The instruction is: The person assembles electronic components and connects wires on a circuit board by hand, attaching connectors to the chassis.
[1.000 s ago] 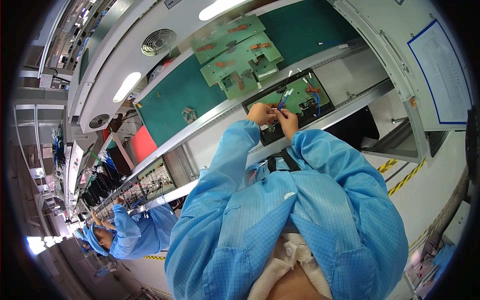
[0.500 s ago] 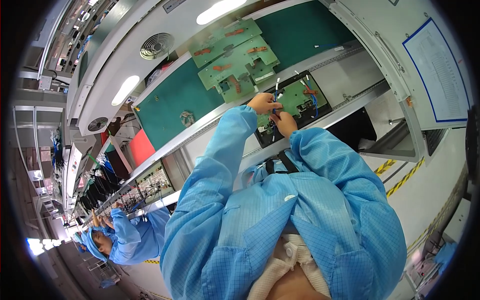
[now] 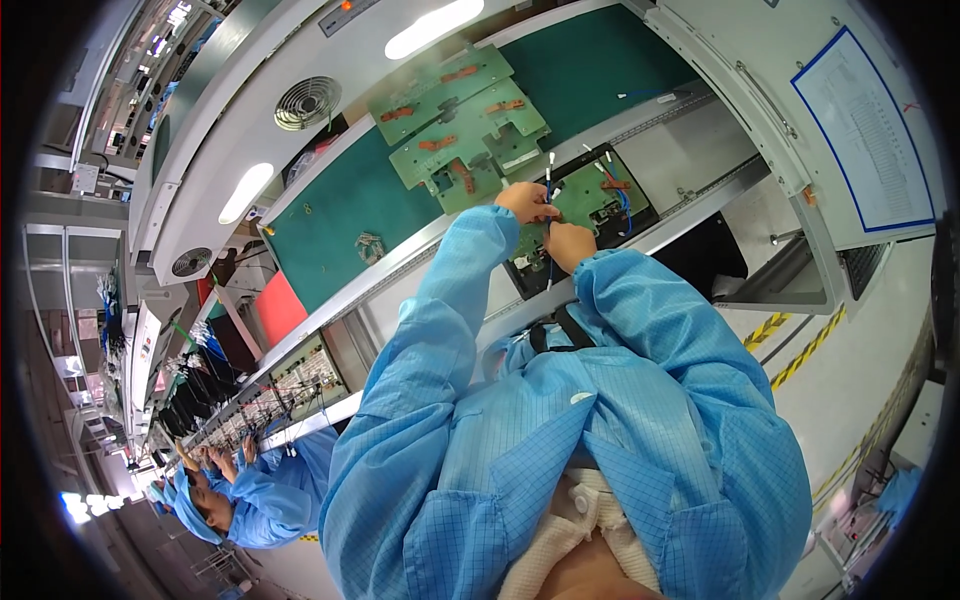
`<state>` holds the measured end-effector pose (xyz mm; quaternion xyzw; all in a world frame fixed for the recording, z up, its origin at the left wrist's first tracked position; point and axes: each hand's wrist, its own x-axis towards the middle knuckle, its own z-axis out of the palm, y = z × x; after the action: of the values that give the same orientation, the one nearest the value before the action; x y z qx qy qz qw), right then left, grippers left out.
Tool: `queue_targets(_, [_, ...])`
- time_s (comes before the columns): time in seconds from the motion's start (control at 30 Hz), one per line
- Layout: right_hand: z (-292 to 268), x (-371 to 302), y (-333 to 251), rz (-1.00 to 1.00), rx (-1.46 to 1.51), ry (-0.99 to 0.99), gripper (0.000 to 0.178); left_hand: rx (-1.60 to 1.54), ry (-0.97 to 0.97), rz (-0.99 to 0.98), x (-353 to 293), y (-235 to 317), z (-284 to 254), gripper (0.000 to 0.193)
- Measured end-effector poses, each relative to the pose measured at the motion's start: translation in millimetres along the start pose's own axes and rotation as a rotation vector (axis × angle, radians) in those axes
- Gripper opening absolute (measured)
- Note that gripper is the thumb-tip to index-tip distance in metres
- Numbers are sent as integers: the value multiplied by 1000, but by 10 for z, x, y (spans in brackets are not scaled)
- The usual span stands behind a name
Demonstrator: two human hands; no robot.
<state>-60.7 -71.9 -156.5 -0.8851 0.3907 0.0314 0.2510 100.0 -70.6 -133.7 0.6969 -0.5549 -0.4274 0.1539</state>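
A blue cable [image 3: 550,176] with a white end standing up is pinched in my left hand [image 3: 524,202]. Just below and to the right, my right hand [image 3: 571,246] has its fingers closed on the same cable, close to the left fingertips. Both hands are over a green circuit board [image 3: 578,192] that lies in a black tray [image 3: 643,212]. An orange-brown clip [image 3: 614,184] sits on the board's right part, with blue wires [image 3: 626,208] looped beside it. My fingers hide the board's left part.
Beyond the tray, green fixture plates [image 3: 468,130] with several orange-brown clips lie on a green mat [image 3: 340,232]. A small wire coil [image 3: 369,248] is on the mat. A metal rail [image 3: 400,245] runs between mat and tray. At the left, a co-worker [image 3: 265,495] works along the line.
My hands stay together on the cable with only a small shift of the fingers. The whole view has tilted slightly. The co-worker's hands at the left have moved.
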Motion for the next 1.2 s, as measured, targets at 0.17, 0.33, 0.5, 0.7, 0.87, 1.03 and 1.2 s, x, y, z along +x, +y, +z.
queue_targets(0.17, [163,62,87,-63,-201,73,24,199,101,21,120,-87,130,36])
queue_targets(0.33, [76,160,42,-103,-345,-125,21,456,99,-46,124,-138,193,45])
queue_targets(0.5, [97,221,34,-95,-433,-178,20,517,194,16,132,-128,275,43])
queue_targets(0.7, [116,289,7,-127,-513,-215,22,462,328,-91,72,-48,180,49])
queue_targets(0.87, [113,350,34,-110,-531,-287,24,588,116,-254,68,29,61,56])
queue_targets(1.03, [14,353,40,-82,-478,-332,24,510,-87,-461,-45,-32,11,54])
queue_targets(1.2, [-112,354,12,-71,-455,-356,25,-110,-142,-623,4,-26,116,49])
